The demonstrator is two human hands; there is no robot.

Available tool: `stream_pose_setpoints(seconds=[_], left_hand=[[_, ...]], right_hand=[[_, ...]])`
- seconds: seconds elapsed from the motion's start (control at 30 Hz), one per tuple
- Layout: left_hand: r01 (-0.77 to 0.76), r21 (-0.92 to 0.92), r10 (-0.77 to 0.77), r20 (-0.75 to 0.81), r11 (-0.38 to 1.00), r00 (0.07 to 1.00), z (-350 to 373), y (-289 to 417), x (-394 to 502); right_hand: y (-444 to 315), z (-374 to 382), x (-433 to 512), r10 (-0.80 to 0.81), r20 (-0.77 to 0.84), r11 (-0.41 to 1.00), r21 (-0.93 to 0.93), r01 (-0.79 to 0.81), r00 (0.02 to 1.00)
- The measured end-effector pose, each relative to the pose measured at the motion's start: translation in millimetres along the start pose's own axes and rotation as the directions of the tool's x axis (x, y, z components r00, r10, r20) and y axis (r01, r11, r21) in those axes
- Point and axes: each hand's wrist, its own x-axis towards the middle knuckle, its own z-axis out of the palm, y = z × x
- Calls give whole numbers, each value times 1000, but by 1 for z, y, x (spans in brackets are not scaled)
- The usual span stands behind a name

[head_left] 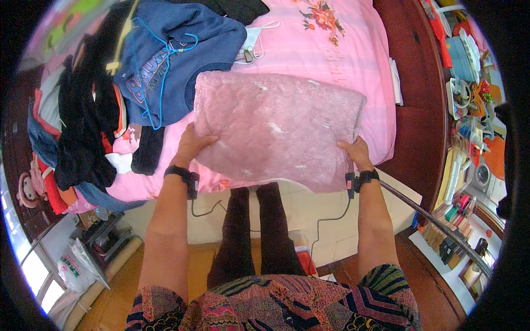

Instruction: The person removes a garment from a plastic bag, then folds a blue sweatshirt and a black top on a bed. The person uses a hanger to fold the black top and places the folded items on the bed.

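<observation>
A folded pink fleecy cloth [277,128] with small white marks spans the space between my two hands, over the near edge of a bed with a pink floral sheet [364,62]. My left hand [194,142] grips its left edge, thumb on top and fingers hidden beneath. On the right edge, my right hand [357,151] holds it the same way. A blue sweatshirt [182,78] lies just beyond the cloth's left side, with a blue wire hanger [163,82] on it. Each wrist wears a black strap with a small device and cable.
Dark garments [83,111] are heaped on the bed's left side. A face mask [251,41] lies near the sweatshirt. The dark red bed frame [418,91] borders the right side; a metal pole [439,227] slants across lower right. A white plastic bag [76,267] is at lower left.
</observation>
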Motion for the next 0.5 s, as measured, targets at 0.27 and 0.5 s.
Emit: stream_pose_setpoints(seconds=[0.27,0.5], left_hand=[[-22,18,23,-67,1000,997,-10,25,-27],[-178,-108,172,-68,978,983,-8,87,-87]], right_hand=[[-26,-6,-44,-86,-78,970,220,102,993],[-95,-5,-107,-285,-28,942,178,285,958]])
